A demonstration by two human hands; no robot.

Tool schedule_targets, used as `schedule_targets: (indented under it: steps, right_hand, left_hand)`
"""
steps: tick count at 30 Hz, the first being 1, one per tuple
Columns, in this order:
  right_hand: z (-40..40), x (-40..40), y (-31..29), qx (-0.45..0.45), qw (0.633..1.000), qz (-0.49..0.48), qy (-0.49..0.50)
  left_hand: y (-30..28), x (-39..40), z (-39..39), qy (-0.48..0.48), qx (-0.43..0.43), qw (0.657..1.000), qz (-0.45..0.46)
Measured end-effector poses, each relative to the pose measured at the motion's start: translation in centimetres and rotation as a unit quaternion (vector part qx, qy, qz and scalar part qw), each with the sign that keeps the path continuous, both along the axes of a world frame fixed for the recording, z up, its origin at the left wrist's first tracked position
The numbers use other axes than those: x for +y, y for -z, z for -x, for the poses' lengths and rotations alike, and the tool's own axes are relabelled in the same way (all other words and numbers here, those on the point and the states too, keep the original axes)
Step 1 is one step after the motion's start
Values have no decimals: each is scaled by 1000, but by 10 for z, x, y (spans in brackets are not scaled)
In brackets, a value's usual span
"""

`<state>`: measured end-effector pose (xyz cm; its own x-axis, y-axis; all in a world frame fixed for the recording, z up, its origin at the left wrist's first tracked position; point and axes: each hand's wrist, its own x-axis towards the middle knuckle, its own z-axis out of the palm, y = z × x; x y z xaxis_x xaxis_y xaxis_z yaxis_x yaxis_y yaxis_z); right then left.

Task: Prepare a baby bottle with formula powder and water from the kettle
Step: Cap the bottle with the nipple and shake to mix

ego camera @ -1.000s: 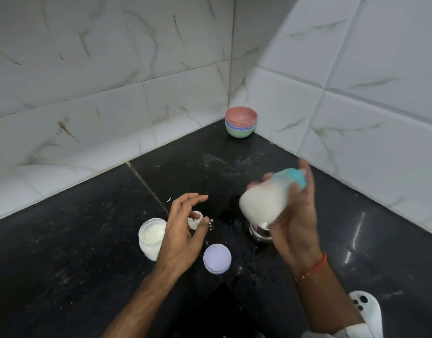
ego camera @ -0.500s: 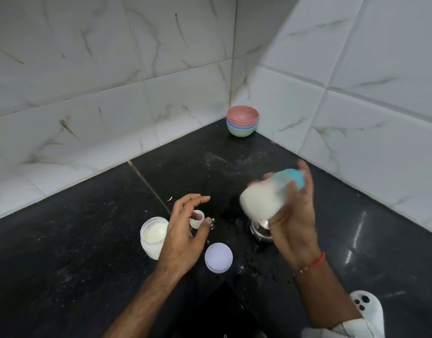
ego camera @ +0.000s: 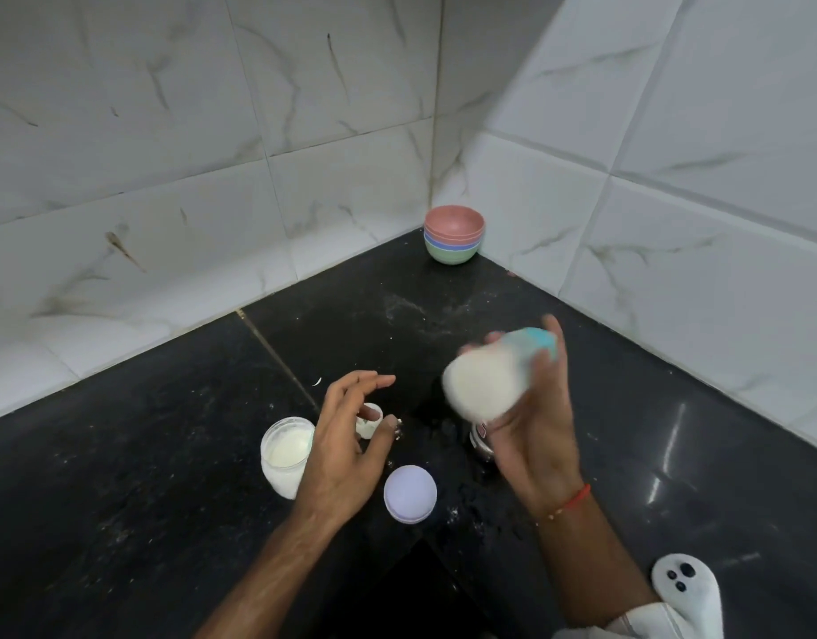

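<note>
Right hand: the right hand [ego camera: 533, 435] is raised over the black counter [ego camera: 120, 477], fingers wrapped round the baby bottle [ego camera: 487, 375], thumb across its side.
Bottle: it lies tilted in that grip, pale round bottom toward the viewer, teal top [ego camera: 538, 341] pointing away toward the corner; it is milky white inside and blurred.
Left hand: the left hand [ego camera: 346, 447] hovers above the counter with fingers spread and loosely bent, holding nothing.
Jar: an open jar [ego camera: 284, 454] of white powder stands on the counter, just left of the left hand.
Lid: a lilac lid [ego camera: 410, 494] lies flat between the two wrists.
Scoop: a small white scoop [ego camera: 369, 419] rests just past the left palm, partly hidden.
Metal thing: something shiny [ego camera: 480, 442] sits under the right hand; what it is, I cannot tell.
Bowls: stacked bowls [ego camera: 453, 239], pink on top, sit in the far corner against the tiled wall [ego camera: 213, 154].
Spills: white powder specks dot the counter.
</note>
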<state>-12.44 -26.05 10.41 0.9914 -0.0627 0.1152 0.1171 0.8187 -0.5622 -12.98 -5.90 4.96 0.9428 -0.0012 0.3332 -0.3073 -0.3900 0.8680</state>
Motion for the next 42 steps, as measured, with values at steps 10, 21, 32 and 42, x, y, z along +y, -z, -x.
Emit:
schedule_targets:
  steps: [10,21,32,42]
  right_hand:
    - [10,-2,-11,-195,868,415,-189]
    - [-6,-7,7,-9,992,122,10]
    - [-12,-2,-4,56,961,-269,30]
    - [-4,6,-16,-118,974,189,-29]
  left_hand:
    - [1,-3,-3,16,8,1000,-10]
    - [2,-4,-5,11,8,1000,-14]
    - [3,-4,-8,9,1,1000,-13]
    - [-1,-9,-10,28,-15,999,14]
